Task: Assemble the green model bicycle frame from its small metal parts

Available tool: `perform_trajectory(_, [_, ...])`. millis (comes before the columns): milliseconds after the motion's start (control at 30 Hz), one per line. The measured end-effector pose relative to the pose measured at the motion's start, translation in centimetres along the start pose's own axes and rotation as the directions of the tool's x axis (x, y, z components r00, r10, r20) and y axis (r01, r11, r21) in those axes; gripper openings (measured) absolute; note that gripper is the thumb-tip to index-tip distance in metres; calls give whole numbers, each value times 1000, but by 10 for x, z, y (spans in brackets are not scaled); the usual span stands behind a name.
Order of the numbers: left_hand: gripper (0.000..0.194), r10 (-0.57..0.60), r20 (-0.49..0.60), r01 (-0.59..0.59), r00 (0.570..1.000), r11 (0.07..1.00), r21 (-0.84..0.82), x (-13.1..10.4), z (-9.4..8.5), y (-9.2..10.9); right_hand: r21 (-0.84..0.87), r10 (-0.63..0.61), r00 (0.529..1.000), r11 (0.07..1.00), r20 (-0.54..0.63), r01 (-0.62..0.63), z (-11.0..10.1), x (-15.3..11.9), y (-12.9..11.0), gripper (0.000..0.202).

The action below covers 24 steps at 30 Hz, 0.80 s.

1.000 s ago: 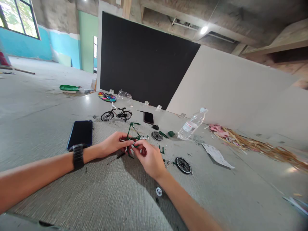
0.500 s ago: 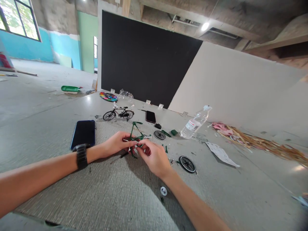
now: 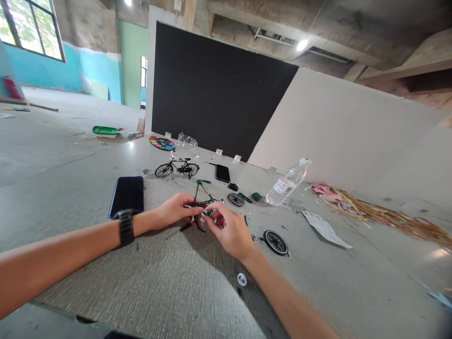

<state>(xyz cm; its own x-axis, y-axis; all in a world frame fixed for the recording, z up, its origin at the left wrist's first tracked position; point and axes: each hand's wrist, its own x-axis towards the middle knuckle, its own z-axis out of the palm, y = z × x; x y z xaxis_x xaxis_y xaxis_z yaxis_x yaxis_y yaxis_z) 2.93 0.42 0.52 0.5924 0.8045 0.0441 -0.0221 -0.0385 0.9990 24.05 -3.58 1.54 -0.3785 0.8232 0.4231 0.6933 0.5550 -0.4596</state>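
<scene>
A small green model bicycle frame [image 3: 202, 194] is held just above the table. My left hand [image 3: 179, 208] is closed round its left side, fingers partly hidden behind it. My right hand [image 3: 229, 230] pinches at the frame's lower part from the right; whether a small loose piece sits between its fingertips is too fine to tell. A thin dark screwdriver-like tool [image 3: 179, 230] lies under my left hand. To the right lie a small spoked wheel [image 3: 236, 199] and another wheel [image 3: 276, 242] with parts attached. A round white piece [image 3: 242, 279] rests near my right forearm.
A finished-looking black model bicycle [image 3: 177, 167] stands behind my hands. Phones [image 3: 127, 195] [image 3: 222, 173] lie on the table. A clear bottle [image 3: 286, 183], a paper sheet [image 3: 325, 229] and straw-like strands [image 3: 377, 209] are on the right. A paint palette [image 3: 161, 143] sits at the back.
The view has shifted slightly, so everything sits a little further right and lower. Both hands stay on the green frame, with my right fingers slightly changed in pose.
</scene>
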Motion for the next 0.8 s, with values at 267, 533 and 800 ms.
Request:
perform_trajectory(267, [31,8,-5,-8,1000,998,-63,2,0,-4,39,52,999,998,-14,-52,-4,0,-2,35])
perform_trajectory(533, [33,-9,-29,7,1000,997,-77,1,0,-2,35,-27,1000,999,-17,27,-14,2,9,20])
perform_trajectory(800, [35,-1,-30,-1,1000,999,-48,1,-1,-5,-14,-48,998,999,39,48,-4,4,7,19])
